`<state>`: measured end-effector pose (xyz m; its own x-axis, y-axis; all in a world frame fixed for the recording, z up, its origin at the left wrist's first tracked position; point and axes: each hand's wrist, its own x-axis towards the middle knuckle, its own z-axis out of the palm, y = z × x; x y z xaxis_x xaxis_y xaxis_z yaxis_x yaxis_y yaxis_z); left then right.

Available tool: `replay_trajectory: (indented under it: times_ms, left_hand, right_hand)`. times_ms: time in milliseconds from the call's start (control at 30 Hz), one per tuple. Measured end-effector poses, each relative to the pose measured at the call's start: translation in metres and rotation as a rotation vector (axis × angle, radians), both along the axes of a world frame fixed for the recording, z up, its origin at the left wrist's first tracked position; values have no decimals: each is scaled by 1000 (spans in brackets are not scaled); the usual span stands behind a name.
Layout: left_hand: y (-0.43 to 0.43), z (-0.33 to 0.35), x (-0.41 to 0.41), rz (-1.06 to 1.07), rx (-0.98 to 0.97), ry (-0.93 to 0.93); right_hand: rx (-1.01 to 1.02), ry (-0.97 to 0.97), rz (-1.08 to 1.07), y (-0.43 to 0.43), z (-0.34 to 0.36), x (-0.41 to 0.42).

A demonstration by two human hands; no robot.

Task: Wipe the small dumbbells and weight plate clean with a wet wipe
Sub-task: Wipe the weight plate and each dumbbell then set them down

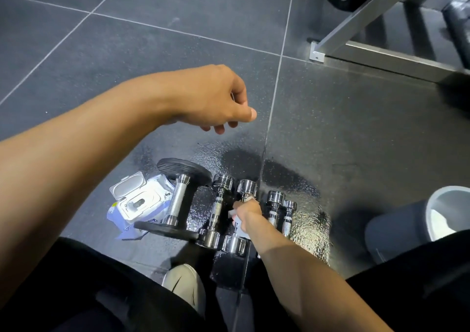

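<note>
Several small chrome dumbbells lie side by side on the dark rubber floor. My right hand presses a white wet wipe around the handle of the middle chrome dumbbell. To its left lies another chrome dumbbell, and to its right two smaller ones. A larger dumbbell with black weight plates lies furthest left. My left hand hovers above the floor, fingers curled loosely, holding nothing.
An open pack of wet wipes lies left of the plated dumbbell. A grey bin stands at the right. A metal rack frame with a black plate is at the upper right. My shoe is below the dumbbells.
</note>
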<state>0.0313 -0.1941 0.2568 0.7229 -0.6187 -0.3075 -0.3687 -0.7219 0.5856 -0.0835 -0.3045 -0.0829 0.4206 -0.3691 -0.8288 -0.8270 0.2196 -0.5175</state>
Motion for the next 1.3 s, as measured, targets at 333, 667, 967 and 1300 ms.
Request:
replay_trajectory:
  times_ms: [333,667,967,1300]
  left_hand:
    - [3,0,1,-29,20,39]
    - [-11,-2,0,-71,17,81]
    - [-21,-5,-1,-103,31,90]
    - [-18,-9,3,-104,28,102]
  right_hand:
    - [-107,-22,-101,-6,13,-4]
    - [-640,-54,-25,-79,69,-45]
    - [-899,-54,166,-73,41,-76]
    - [-952,-75,295,-53,26,-79]
